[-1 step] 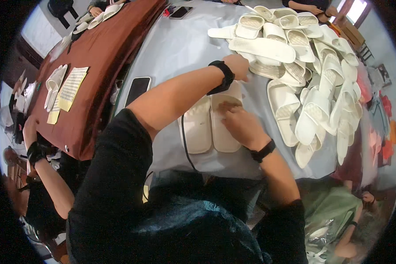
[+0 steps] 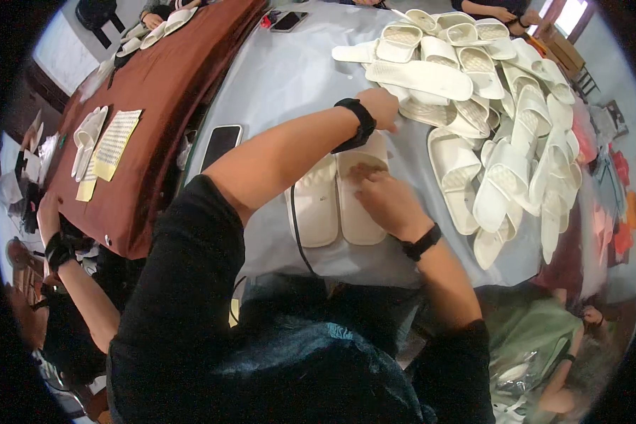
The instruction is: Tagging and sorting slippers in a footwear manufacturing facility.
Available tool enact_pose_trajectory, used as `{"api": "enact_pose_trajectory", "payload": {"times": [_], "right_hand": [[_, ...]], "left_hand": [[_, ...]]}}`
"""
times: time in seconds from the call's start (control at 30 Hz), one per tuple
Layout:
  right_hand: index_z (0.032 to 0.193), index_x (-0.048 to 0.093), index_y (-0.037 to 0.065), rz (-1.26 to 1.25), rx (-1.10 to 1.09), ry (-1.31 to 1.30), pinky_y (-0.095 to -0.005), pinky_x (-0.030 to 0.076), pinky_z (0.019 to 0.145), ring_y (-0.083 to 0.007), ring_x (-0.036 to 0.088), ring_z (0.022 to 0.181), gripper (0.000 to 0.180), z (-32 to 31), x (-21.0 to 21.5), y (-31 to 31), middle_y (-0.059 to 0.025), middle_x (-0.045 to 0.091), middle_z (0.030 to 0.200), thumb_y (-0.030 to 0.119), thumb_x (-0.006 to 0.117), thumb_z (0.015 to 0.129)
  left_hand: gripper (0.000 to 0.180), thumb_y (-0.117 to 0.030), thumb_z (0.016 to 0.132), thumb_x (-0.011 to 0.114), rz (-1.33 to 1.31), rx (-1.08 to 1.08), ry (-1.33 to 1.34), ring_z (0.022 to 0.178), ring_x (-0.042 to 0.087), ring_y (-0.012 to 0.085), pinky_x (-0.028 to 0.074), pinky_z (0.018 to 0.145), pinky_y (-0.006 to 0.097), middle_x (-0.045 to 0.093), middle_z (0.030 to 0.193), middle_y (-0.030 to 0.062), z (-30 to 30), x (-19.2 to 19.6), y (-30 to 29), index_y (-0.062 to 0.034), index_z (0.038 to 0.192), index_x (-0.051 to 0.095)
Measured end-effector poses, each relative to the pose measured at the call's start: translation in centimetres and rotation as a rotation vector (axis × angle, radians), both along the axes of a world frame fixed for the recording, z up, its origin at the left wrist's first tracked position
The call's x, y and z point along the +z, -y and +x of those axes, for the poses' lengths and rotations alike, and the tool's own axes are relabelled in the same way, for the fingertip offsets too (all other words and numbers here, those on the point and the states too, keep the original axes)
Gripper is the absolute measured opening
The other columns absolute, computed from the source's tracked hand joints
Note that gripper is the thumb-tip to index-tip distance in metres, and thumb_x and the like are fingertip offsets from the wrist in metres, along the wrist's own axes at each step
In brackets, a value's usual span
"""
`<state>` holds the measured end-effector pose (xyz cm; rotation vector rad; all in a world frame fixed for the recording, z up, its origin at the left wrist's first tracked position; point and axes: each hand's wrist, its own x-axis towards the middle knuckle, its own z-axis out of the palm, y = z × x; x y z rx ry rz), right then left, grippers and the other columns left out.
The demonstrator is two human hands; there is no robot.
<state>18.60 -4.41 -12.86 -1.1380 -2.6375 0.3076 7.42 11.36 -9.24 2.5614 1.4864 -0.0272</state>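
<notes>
- The right hand (image 2: 389,201) has no grip, fingers flat on the right of two cream foam slippers (image 2: 357,201) lying paired on the grey worktop (image 2: 283,78).
- The left hand (image 2: 381,106) reaches the heap of white slippers (image 2: 487,92); its grip is hidden.

Pair of slippers (image 2: 336,205) under the right hand (image 2: 385,201): matt cream foam or rubber, insoles showing fine texture. Surface (image 2: 290,78) beneath them wearing smooth grey cloth, faintly shining. Left of the pair, phone (image 2: 222,145) lying glossy black; beyond it, brown cloth (image 2: 169,99) looking matt.
</notes>
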Motion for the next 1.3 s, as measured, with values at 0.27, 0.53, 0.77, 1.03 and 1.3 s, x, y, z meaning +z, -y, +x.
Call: {"api": "enact_pose_trajectory", "payload": {"times": [0.27, 0.53, 0.77, 1.03, 1.3], "right_hand": [[0.094, 0.059, -0.001, 0.177, 0.083, -0.211, -0.0440, 0.051, 0.082, -0.0349, 0.064, 0.092, 0.014, -0.3, -1.6, -0.4, -0.0201, 0.066, 0.093, 0.008, 0.057, 0.083], [0.096, 0.057, -0.001, 0.116, 0.053, -0.249, -0.0434, 0.048, 0.090, -0.0342, 0.062, 0.098, 0.015, -0.6, -0.7, 0.3, -0.0189, 0.065, 0.100, 0.007, 0.057, 0.083], [0.101, 0.059, 0.001, 0.170, 0.066, -0.103, -0.0427, 0.050, 0.087, -0.0346, 0.062, 0.099, 0.019, -0.4, -0.6, -0.3, -0.0192, 0.064, 0.104, 0.011, 0.057, 0.085], [0.115, 0.059, 0.004, 0.058, 0.016, -0.089, -0.0465, 0.051, 0.081, -0.0385, 0.062, 0.095, 0.031, -1.3, 0.5, 0.9, -0.0219, 0.064, 0.100, 0.018, 0.060, 0.087], [0.107, 0.065, 0.000, -0.290, -0.002, -0.248, -0.0389, 0.054, 0.076, -0.0334, 0.066, 0.088, 0.025, 0.5, 3.2, -0.6, -0.0209, 0.067, 0.098, 0.009, 0.065, 0.083]], "left_hand": [[0.019, -0.011, 0.073, 0.070, 0.197, -0.028, 0.017, 0.085, 0.069, 0.0366, 0.056, 0.072, 0.042, 0.068, 0.086, 0.0247, -0.3, -1.9, -0.6, 0.0031, 0.086, 0.070], [0.047, -0.042, 0.075, 0.073, -0.142, 0.147, 0.182, 0.057, 0.068, 0.0246, 0.056, 0.063, 0.034, 0.066, 0.057, 0.0141, -2.3, -0.3, -0.9, 0.0008, 0.057, 0.067], [0.053, -0.052, 0.067, 0.077, 0.097, 0.007, 0.080, 0.073, 0.070, 0.0286, 0.056, 0.070, 0.038, 0.070, 0.074, 0.0154, 0.0, -0.8, -0.7, 0.0009, 0.074, 0.071], [0.021, -0.016, 0.079, 0.060, 0.159, 0.003, 0.012, 0.093, 0.068, 0.0332, 0.055, 0.080, 0.043, 0.071, 0.096, 0.0174, 1.6, -4.8, -2.6, -0.0043, 0.091, 0.072], [0.008, -0.011, 0.067, 0.067, -0.142, 0.114, 0.394, 0.069, 0.069, 0.0274, 0.055, 0.064, 0.039, 0.068, 0.067, 0.0122, -6.3, -0.2, 0.1, -0.0034, 0.065, 0.069]]}}
